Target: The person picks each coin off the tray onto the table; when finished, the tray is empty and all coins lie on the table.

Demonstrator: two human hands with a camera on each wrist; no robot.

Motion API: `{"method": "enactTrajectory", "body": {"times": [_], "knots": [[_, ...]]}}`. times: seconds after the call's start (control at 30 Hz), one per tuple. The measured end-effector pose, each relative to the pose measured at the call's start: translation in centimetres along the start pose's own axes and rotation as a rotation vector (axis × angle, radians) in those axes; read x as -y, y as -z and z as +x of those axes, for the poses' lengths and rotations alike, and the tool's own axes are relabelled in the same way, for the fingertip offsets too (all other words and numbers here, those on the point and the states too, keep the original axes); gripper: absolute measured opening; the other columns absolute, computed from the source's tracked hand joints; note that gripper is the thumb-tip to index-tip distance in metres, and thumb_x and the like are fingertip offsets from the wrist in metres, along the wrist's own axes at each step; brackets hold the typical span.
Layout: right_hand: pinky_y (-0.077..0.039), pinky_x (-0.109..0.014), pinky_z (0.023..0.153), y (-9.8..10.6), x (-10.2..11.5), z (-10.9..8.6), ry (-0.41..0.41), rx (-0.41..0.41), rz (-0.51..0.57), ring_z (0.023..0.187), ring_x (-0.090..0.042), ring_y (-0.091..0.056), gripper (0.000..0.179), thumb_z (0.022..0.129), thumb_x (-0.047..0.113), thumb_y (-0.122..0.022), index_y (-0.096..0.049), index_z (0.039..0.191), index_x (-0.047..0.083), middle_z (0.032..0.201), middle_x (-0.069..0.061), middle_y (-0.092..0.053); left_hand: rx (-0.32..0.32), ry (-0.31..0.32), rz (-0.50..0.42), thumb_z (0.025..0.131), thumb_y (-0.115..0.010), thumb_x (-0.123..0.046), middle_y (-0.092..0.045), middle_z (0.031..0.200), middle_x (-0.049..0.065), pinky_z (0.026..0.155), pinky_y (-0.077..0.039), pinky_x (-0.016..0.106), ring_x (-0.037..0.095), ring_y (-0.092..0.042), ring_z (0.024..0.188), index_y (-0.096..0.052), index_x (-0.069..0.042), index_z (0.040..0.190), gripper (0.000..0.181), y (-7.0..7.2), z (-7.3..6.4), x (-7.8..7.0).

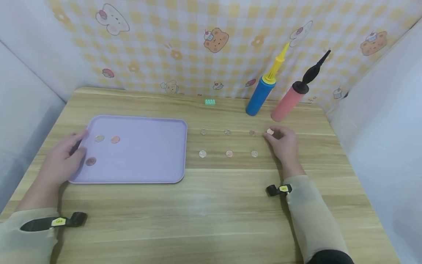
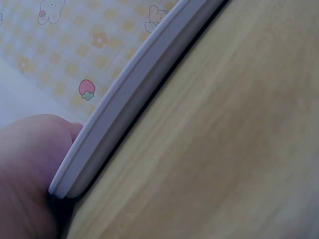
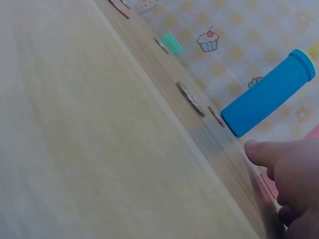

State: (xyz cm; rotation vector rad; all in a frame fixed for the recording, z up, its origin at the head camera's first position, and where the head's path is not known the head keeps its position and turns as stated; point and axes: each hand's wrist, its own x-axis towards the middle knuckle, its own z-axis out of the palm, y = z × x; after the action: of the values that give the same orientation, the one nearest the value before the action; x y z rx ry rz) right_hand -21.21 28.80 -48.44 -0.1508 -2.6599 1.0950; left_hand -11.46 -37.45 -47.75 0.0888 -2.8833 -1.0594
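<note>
My left hand [image 1: 62,157] grips the left rim of a lilac tray [image 1: 148,154], thumb and forefinger at its edge. Three coins lie in the tray: a silver coin [image 1: 99,138], a copper coin [image 1: 115,139] and a darker brown coin [image 1: 91,161] close to the thumb. To the right, my right hand [image 1: 285,143] pinches a copper-coloured coin [image 1: 270,131] between thumb and fingertips, close over the table. In the right wrist view, that hand [image 3: 294,172] hides the pinched coin. Beside it, several coins lie in two rows on the table, including a silver coin [image 1: 254,154] and a copper coin [image 1: 229,154].
Behind the right hand stand a blue hand pump [image 1: 260,96] with a yellow nozzle and a pink pump [image 1: 287,103] with a black top. A mint toy brick [image 1: 210,102] sits near the wooden table's [image 1: 197,220] back edge, before a checked cloth [image 1: 138,47].
</note>
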Motion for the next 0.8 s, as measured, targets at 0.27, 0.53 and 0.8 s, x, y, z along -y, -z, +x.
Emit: {"method": "enactTrajectory", "body": {"times": [0.27, 0.53, 0.8], "knots": [[-0.052, -0.049, 0.106, 1.3, -1.5, 0.4, -0.072, -0.044, -0.049, 0.117, -0.033, -0.068, 0.038, 0.096, 0.026, -0.084, -0.077, 0.124, 0.001, 0.125, -0.019, -0.075, -0.002, -0.006, -0.002, 0.11, -0.044, -0.014, -0.025, 0.165, 0.039, 0.125, -0.006, 0.073, 0.059, -0.014, 0.156, -0.038, 0.0, 0.163, 0.055, -0.2, 0.1, 0.2], [-0.051, -0.052, 0.108, 1.7, -1.5, 0.6, -0.005, -0.022, -0.079, 0.118, -0.035, -0.068, 0.031, 0.095, 0.026, -0.084, -0.081, 0.114, 0.002, 0.115, -0.018, -0.077, 0.005, 0.007, -0.005, 0.111, -0.043, -0.014, -0.025, 0.166, 0.038, 0.125, -0.006, 0.073, 0.057, -0.013, 0.157, -0.037, 0.0, 0.163, 0.055, -0.1, 0.1, 0.0], [-0.047, -0.054, 0.108, 1.8, -1.1, 0.7, 0.014, 0.018, -0.148, 0.118, -0.036, -0.065, 0.031, 0.096, 0.03, -0.083, -0.082, 0.115, 0.005, 0.115, -0.017, -0.078, 0.007, 0.01, -0.008, 0.111, -0.043, -0.014, -0.024, 0.166, 0.038, 0.125, -0.005, 0.073, 0.056, -0.011, 0.158, -0.035, 0.0, 0.164, 0.056, 0.1, 0.1, 0.3]]}}
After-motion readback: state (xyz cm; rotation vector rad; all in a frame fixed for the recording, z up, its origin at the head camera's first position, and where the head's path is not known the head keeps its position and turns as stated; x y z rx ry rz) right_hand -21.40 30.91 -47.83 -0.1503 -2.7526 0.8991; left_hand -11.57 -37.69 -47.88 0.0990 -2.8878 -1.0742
